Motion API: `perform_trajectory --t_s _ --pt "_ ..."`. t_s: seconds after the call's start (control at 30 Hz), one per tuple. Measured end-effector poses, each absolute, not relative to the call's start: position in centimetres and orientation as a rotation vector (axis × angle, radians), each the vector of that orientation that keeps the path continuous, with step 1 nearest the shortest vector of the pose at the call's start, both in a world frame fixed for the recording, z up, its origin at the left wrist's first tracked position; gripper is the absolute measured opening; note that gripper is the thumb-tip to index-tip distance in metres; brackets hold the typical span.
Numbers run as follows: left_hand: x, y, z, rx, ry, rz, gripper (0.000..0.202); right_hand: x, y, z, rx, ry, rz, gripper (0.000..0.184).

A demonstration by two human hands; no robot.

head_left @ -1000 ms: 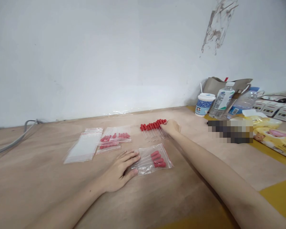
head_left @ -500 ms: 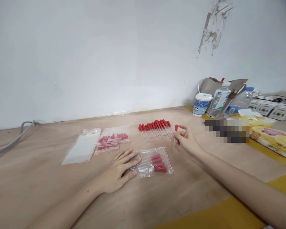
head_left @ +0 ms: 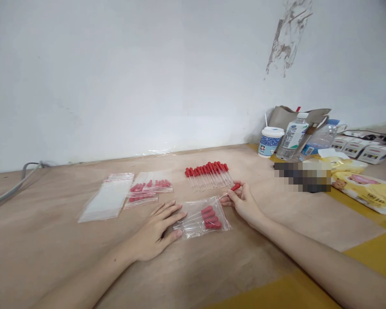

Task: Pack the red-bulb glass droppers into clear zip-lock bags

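Note:
My left hand (head_left: 159, 227) lies with fingers spread, its fingertips on the left end of a clear zip bag (head_left: 193, 231). Inside that bag are several droppers with red rubber bulbs (head_left: 211, 218). Between thumb and fingers of my right hand (head_left: 241, 201) is a red-bulbed dropper (head_left: 235, 187), tilted, its thin tube pointing left at the bag's red-edged end. Whether the tip is inside the bag I cannot tell. Behind the bag lies a row of loose droppers (head_left: 209, 174), bulbs toward the wall.
Left of the loose row lie filled zip bags (head_left: 151, 186) and a stack of flat zip bags (head_left: 107, 199). At the right stand a paper cup (head_left: 270, 141), bottles (head_left: 292, 137), small boxes (head_left: 375, 153) and yellow wipes packs (head_left: 366, 189). A grey cable (head_left: 14, 186) runs at far left.
My right hand has moved slightly toward me and turned the dropper from upright to slanting, its tube now at the bag's right end. My left hand stays on the bag.

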State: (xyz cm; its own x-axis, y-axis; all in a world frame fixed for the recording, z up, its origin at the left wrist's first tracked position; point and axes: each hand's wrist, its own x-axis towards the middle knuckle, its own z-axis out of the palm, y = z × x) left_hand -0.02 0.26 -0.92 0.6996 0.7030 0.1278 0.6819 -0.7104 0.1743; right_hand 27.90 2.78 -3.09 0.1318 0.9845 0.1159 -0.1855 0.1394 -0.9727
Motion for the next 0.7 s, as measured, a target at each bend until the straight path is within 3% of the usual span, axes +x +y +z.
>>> perform_trajectory --t_s 0.2,0.37,0.7 --pt "0.0 0.3 -0.9 2.802 1.129 0.280 0.043 28.2 2.3 -2.4 -1.072 -0.933 1.131 0.029" --pt "-0.1 0.4 -1.1 2.817 1.120 0.296 0.043 29.1 2.4 -2.0 -1.078 -0.790 1.353 0.010" --pt "0.2 0.1 -0.7 2.771 1.143 0.297 0.048 30.2 2.5 -1.4 -1.195 -1.477 1.410 0.026"
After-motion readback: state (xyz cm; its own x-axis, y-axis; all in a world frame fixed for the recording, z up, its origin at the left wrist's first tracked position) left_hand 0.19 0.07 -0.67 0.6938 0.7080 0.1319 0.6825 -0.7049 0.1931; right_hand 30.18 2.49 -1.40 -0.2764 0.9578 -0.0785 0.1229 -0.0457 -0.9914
